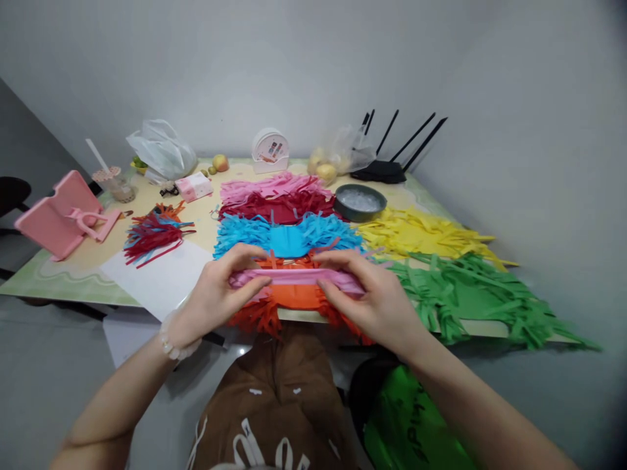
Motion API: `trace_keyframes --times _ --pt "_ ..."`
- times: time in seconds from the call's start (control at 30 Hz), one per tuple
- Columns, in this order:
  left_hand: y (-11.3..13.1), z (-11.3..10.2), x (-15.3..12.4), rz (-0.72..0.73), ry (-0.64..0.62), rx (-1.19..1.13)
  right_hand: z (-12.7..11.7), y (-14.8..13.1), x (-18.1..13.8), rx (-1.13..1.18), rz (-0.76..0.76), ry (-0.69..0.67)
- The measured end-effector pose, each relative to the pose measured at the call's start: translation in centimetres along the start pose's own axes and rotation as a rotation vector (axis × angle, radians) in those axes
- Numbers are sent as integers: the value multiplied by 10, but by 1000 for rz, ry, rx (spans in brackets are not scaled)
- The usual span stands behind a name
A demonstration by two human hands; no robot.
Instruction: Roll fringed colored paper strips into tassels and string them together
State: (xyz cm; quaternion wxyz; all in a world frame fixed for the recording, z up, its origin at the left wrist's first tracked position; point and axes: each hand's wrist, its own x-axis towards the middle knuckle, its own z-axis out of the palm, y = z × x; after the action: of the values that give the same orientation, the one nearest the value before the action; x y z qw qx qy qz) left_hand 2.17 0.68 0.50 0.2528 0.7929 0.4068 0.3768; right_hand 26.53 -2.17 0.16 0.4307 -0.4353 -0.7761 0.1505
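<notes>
My left hand [223, 287] and my right hand [365, 294] hold a narrow, rolled or folded pink paper strip [296, 277] level between them, thumbs on the near side and fingers behind. It hangs just above an orange fringed sheet [294, 297] at the table's front edge; their contact is unclear. Beyond it lie a blue fringed sheet [289, 240], a dark red one [279, 210] and a pink one [274, 187], in a row going back. To the right are a yellow fringed sheet [421, 235] and a green one [475, 294], which overhangs the edge.
A tassel bundle [157, 235] and white paper [157, 277] lie left, near a pink tablet stand [61, 219] and a drink cup [120, 186]. At the back are a plastic bag [164, 150], a coaster holder [271, 150], a dark bowl [360, 202] and a router [379, 171].
</notes>
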Motion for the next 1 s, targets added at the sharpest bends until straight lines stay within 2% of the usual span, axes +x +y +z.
trace_keyframes --times 0.1,0.17,0.3,0.4,0.5,0.63,0.83,1.0 --pt "1 -2 2 19 -95 27 1 -1 -1 -45 42 -8" --pt "2 -3 4 -13 -136 -6 1 -1 -1 8 100 -8" --pt "5 -2 3 -204 -176 -368 3 -2 -3 272 252 38" --pt "6 1 1 -292 -152 -580 7 -1 -6 450 321 64" --pt "5 3 0 -299 -121 -667 11 2 -7 541 339 89" --pt "-1 5 -1 -277 -120 -755 13 5 -6 575 272 100" --pt "-3 3 -2 -225 -141 -729 9 3 -4 458 121 59" --pt "-1 3 -2 -153 -115 -416 11 1 -6 283 98 81"
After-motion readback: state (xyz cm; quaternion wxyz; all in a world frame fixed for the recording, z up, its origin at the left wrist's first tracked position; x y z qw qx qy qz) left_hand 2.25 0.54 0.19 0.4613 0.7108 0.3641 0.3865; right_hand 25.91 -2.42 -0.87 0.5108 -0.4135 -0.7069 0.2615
